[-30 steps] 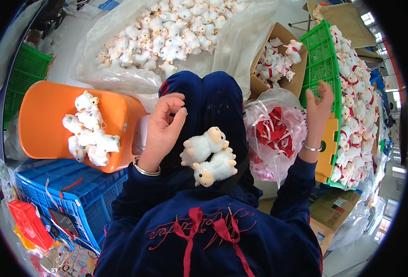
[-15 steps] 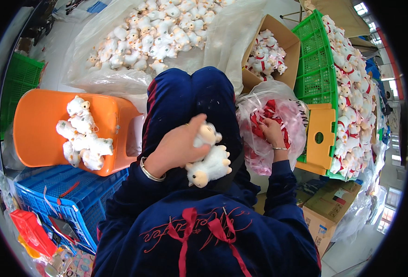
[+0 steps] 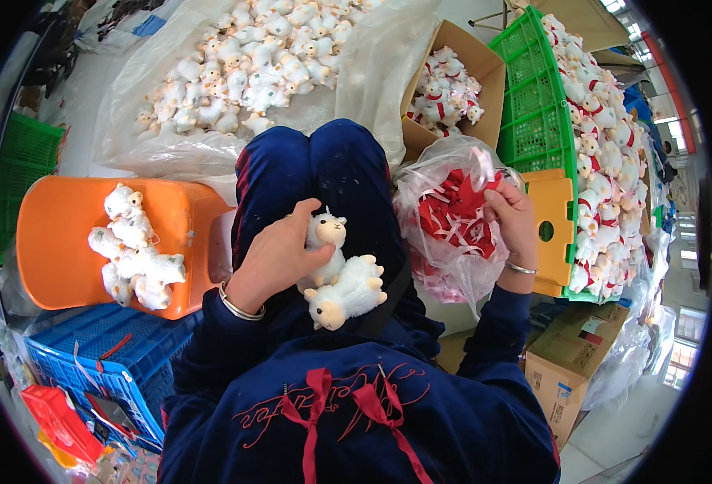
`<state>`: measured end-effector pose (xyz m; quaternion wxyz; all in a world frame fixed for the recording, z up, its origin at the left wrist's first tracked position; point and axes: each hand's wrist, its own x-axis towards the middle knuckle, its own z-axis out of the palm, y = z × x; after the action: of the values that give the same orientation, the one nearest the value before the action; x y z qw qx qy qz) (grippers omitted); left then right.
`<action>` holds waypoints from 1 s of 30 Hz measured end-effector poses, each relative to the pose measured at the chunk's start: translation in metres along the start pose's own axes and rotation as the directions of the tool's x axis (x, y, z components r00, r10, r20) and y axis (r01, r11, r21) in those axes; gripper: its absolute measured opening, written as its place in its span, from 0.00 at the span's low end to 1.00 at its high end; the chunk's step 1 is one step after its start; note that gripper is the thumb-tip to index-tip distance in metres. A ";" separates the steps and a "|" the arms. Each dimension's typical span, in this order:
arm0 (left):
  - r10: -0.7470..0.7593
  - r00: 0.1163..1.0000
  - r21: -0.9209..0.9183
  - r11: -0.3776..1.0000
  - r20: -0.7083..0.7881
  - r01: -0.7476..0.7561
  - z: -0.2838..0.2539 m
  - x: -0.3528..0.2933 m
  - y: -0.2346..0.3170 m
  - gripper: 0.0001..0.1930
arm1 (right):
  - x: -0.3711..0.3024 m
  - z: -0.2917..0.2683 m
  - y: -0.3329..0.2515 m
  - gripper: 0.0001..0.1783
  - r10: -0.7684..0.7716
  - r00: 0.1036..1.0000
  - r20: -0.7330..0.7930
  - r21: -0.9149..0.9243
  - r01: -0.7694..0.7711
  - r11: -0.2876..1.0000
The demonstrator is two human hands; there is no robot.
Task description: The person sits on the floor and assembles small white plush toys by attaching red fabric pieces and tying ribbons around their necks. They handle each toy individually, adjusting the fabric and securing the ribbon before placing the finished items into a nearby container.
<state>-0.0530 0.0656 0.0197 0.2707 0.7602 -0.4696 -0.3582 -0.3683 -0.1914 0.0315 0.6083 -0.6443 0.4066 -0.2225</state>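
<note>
Toy (image 3: 328, 231), partly hidden, left hand (image 3: 278, 255) covering

Two white plush sheep (image 3: 351, 300) — touching; red ribbon (image 3: 492, 183) — pinched.

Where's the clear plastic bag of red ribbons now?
In the head view, the clear plastic bag of red ribbons is right of the navy trousers, below the open brown cardboard box, by the right hand.

The lap (image 3: 324, 181) bears two plush toys (image 3: 348, 296); the orange stool (image 3: 59, 242), a plush cluster (image 3: 141, 260).
</note>
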 end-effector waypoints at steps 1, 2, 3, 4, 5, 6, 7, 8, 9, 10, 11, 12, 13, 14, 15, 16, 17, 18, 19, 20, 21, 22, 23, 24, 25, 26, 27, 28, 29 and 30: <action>0.044 0.999 0.006 0.999 -0.031 -0.044 0.003 0.000 -0.004 0.30 | -0.003 0.005 -0.015 0.08 -0.045 0.998 0.034 0.045 0.043 0.998; 0.046 0.998 0.001 0.999 -0.049 -0.046 0.002 0.000 -0.004 0.30 | -0.007 0.012 -0.031 0.08 -0.091 0.994 0.064 0.093 0.085 0.992; 0.049 0.997 -0.004 0.999 -0.065 -0.050 0.001 0.002 -0.004 0.30 | -0.012 0.020 -0.050 0.09 -0.077 0.994 0.078 0.169 0.063 0.984; 0.047 0.995 -0.006 0.999 -0.084 -0.047 0.000 0.002 -0.004 0.29 | -0.020 0.033 -0.069 0.10 -0.103 0.990 0.093 0.160 0.087 0.983; 0.044 0.996 -0.015 0.999 -0.082 -0.045 0.001 0.001 -0.004 0.29 | -0.029 0.048 -0.088 0.10 -0.131 0.985 0.110 0.151 0.113 0.982; 0.044 0.996 -0.026 0.999 -0.079 -0.046 0.002 0.001 -0.005 0.28 | -0.036 0.064 -0.104 0.11 -0.158 0.980 0.124 0.140 0.141 0.980; 0.044 0.996 -0.035 0.998 -0.077 -0.047 0.001 0.001 -0.006 0.27 | -0.039 0.083 -0.117 0.11 -0.269 0.940 0.210 0.200 0.228 0.953; 0.059 0.995 -0.034 0.997 -0.081 -0.062 -0.001 0.001 -0.007 0.25 | -0.038 0.097 -0.123 0.09 -0.357 0.881 0.309 0.221 0.299 0.928; 0.072 0.994 -0.034 0.997 -0.086 -0.075 -0.003 0.000 -0.007 0.22 | -0.037 0.111 -0.127 0.07 -0.438 0.803 0.404 0.259 0.359 0.897; 0.085 0.992 -0.033 0.996 -0.092 -0.088 -0.005 -0.001 -0.008 0.20 | -0.029 0.123 -0.130 0.05 -0.453 0.728 0.515 0.251 0.377 0.892; 0.173 0.974 -0.070 0.980 -0.148 -0.184 -0.009 -0.003 -0.015 0.17 | -0.021 0.136 -0.135 0.05 -0.458 0.638 0.619 0.248 0.395 0.884; 0.222 0.962 -0.206 0.945 -0.161 -0.253 -0.013 -0.003 -0.018 0.16 | -0.017 0.146 -0.130 0.07 -0.380 0.649 0.659 0.168 0.366 0.915; 0.272 0.947 -0.336 0.887 -0.173 -0.317 -0.016 -0.002 -0.021 0.15 | -0.015 0.158 -0.121 0.08 -0.207 0.746 0.633 0.148 0.146 0.978; 0.291 0.946 -0.554 0.768 -0.147 -0.322 -0.021 -0.002 -0.019 0.15 | -0.012 0.169 -0.110 0.09 -0.012 0.798 0.603 0.133 -0.085 0.988; 0.349 0.930 -0.609 0.715 -0.115 -0.344 -0.031 -0.009 -0.013 0.18 | -0.004 0.177 -0.095 0.09 0.000 0.806 0.592 0.159 -0.117 0.980; 0.290 0.954 -0.774 0.587 -0.070 -0.236 -0.026 -0.012 -0.017 0.19 | 0.006 0.186 -0.078 0.09 0.011 0.808 0.590 0.186 -0.148 0.971; 0.302 0.953 -0.739 0.633 -0.038 -0.230 -0.024 -0.013 -0.021 0.19 | 0.012 0.195 -0.062 0.09 0.011 0.834 0.552 0.204 -0.148 0.968; 0.318 0.948 -0.703 0.675 0.000 -0.226 -0.023 -0.012 -0.021 0.19 | 0.014 0.199 -0.054 0.10 0.025 0.849 0.528 0.209 -0.159 0.965; 0.238 0.971 -0.697 0.694 -0.017 -0.182 -0.017 -0.013 -0.014 0.16 | 0.014 0.202 -0.048 0.10 0.040 0.863 0.504 0.215 -0.169 0.962; 0.197 0.979 -0.720 0.673 -0.048 -0.171 -0.014 -0.012 -0.017 0.14 | 0.014 0.204 -0.043 0.10 0.053 0.876 0.480 0.220 -0.179 0.959; 0.156 0.985 -0.742 0.650 -0.078 -0.161 -0.008 -0.010 -0.024 0.13 | 0.014 0.204 -0.038 0.09 0.039 0.879 0.476 0.236 -0.171 0.957; 0.113 0.988 -0.765 0.626 -0.106 -0.153 -0.005 -0.008 -0.029 0.11 | 0.013 0.202 -0.036 0.09 0.062 0.884 0.462 0.229 -0.187 0.955; 0.104 0.970 -0.707 0.669 -0.219 -0.231 -0.006 -0.009 -0.029 0.09 | 0.011 0.198 -0.034 0.08 0.088 0.892 0.444 0.221 -0.204 0.954; 0.082 0.967 -0.726 0.646 -0.243 -0.237 -0.007 -0.004 -0.036 0.08 | 0.011 0.192 -0.031 0.07 0.113 0.898 0.426 0.214 -0.222 0.951; 0.057 0.965 -0.713 0.662 -0.257 -0.229 -0.011 -0.005 -0.039 0.07 | 0.014 0.183 -0.024 0.08 0.151 0.881 0.449 0.201 -0.264 0.943; 0.033 0.962 -0.700 0.680 -0.270 -0.219 -0.019 -0.006 -0.035 0.07 | 0.015 0.180 -0.018 0.09 0.138 0.907 0.398 0.105 -0.194 0.975; 0.028 0.970 -0.652 0.735 -0.242 -0.184 -0.024 -0.005 -0.041 0.08 | 0.014 0.179 -0.014 0.11 0.117 0.930 0.349 0.002 -0.126 0.992; 0.031 0.973 -0.639 0.749 -0.227 -0.173 -0.026 -0.006 -0.042 0.09 | 0.013 0.175 -0.011 0.13 0.091 0.949 0.301 -0.104 -0.062 0.993; 0.030 0.975 -0.623 0.765 -0.218 -0.163 -0.029 -0.007 -0.043 0.10 | 0.013 0.171 -0.013 0.18 0.048 0.960 0.274 -0.300 0.038 0.953; 0.030 0.977 -0.607 0.780 -0.209 -0.153 -0.032 -0.008 -0.043 0.10 | 0.011 0.169 -0.016 0.19 -0.047 0.975 0.215 -0.368 0.126 0.921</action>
<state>-0.0076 0.0932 0.0090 0.5651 0.6357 -0.3349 -0.4054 -0.2262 -0.0992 0.0175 0.4999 -0.7864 0.3490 -0.0996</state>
